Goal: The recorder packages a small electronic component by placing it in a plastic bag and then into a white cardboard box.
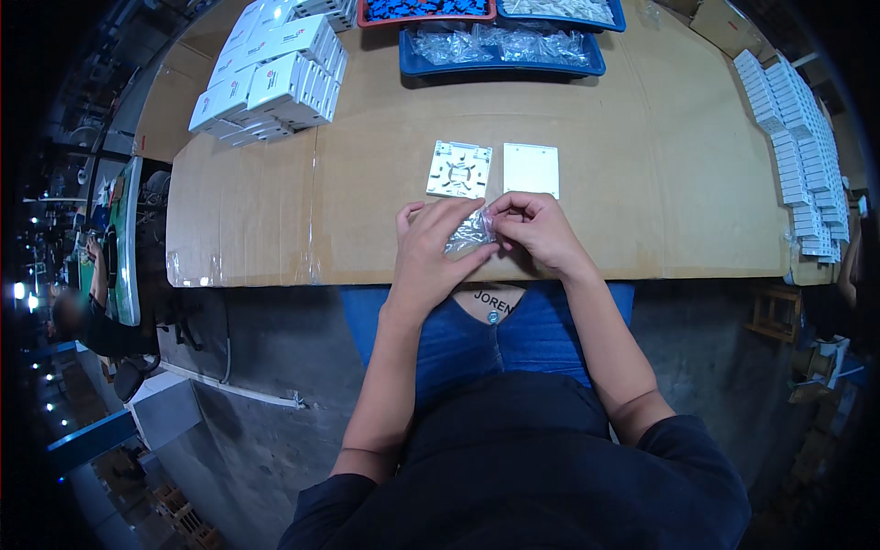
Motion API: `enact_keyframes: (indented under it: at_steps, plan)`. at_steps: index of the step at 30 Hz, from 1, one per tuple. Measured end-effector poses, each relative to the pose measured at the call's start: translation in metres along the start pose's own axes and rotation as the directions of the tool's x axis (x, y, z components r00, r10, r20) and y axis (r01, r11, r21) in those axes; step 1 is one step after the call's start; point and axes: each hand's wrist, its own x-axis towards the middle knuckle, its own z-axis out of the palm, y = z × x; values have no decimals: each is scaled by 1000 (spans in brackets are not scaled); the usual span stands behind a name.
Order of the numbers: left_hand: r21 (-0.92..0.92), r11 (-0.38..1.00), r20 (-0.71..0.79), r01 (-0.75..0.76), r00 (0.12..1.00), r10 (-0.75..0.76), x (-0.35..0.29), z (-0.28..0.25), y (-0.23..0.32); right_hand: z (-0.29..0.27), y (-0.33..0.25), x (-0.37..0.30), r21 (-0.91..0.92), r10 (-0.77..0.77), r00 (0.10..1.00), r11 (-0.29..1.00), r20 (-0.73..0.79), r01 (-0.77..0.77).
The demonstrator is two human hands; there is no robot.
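A small clear plastic bag (469, 235) with pieces inside that I cannot make out lies between my hands near the table's front edge. My left hand (427, 255) curves round it, fingers at its far side and thumb at its near side. At the bag's right edge, my right hand (543, 235) pinches the plastic between thumb and fingers. Just beyond my hands sits a square white plastic base (459, 170) with moulded slots and a round pattern in its middle. To its right lies a flat, plain white square cover (531, 170), apart from the base.
White boxes (275, 82) are stacked at the far left of the cardboard-covered table (367, 165). At the back stand a blue tray (504, 71) of clear bags, a red tray (367, 20) of blue pieces and another blue tray (620, 20). Stacked white units (802, 165) line the right edge.
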Motion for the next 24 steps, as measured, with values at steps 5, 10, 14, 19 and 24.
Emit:
enact_keyframes:
  at_steps: [5,10,14,19,24]
  plan:
    - [-84,996,58,43,998,-38,-3,2,-8,4,-2,-1,-46,9,1000,999,-3,-9]
    - [-473,840,85,267,962,-258,-5,12,-7,10,-8,-6,-247,-236,968,946,-81,210]
    - [-682,581,274,443,892,-359,-11,13,-9,12,-20,-6,-303,-501,865,828,-27,471]
    - [-797,63,568,601,780,-262,-16,19,-5,9,-22,-9,-228,-437,888,859,142,459]
    - [-801,-71,591,595,765,-255,-23,36,-8,13,-19,-11,-170,-295,949,935,114,311]
